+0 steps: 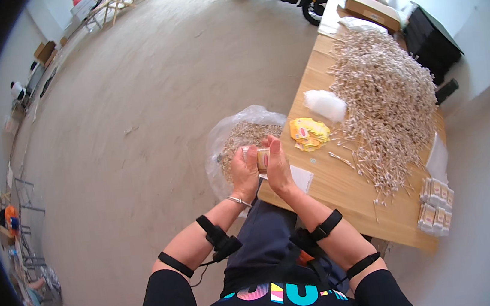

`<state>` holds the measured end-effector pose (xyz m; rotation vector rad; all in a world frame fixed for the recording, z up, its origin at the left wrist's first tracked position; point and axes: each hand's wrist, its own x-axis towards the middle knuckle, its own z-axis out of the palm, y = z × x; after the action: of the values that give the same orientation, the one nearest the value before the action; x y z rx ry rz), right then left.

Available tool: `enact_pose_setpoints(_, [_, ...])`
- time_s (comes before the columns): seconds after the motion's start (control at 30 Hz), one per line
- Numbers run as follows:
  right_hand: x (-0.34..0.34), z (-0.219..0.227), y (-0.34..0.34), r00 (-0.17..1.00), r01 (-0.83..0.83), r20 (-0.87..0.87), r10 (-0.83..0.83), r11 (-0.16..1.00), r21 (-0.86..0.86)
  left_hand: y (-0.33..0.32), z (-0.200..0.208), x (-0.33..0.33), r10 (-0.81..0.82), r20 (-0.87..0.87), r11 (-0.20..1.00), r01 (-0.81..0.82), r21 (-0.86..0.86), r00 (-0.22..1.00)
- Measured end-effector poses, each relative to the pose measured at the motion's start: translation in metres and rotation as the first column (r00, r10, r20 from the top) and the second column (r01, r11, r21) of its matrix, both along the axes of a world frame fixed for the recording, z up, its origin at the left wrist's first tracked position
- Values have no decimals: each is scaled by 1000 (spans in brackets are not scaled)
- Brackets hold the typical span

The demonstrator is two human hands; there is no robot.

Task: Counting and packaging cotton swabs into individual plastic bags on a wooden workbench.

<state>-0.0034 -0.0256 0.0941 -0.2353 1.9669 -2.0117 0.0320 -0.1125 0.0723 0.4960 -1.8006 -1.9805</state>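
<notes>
My left hand and right hand grip a small packet between them, hiding its sides and part of the clear plastic bag beyond

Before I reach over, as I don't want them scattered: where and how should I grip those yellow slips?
Probably pinch the yellow slips by the pile's left edge, coming from the near left: they overlap loosely, the white bundle lies just beyond, and swabs lie to the right.
</notes>
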Motion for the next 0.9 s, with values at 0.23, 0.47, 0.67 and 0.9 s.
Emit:
enact_pose_setpoints(0.23, [9,19,73,906,190,-411,100,772,606,70,-10,14,-107,26,978,100,182,994])
enact_pose_setpoints(0.47, [7,33,155,787,47,-512,344,794,606,74,31,16,-881,49,454,812,367,470])
enact_pose_setpoints(0.67, [34,70,162,732,-103,-291,616,523,846,91,26,23,-932,165,336,940,60,323])
enact_pose_setpoints(0.9, [41,40,161,695,-334,-229,682,588,737,95,-46,31,-882,102,428,872,-237,460])
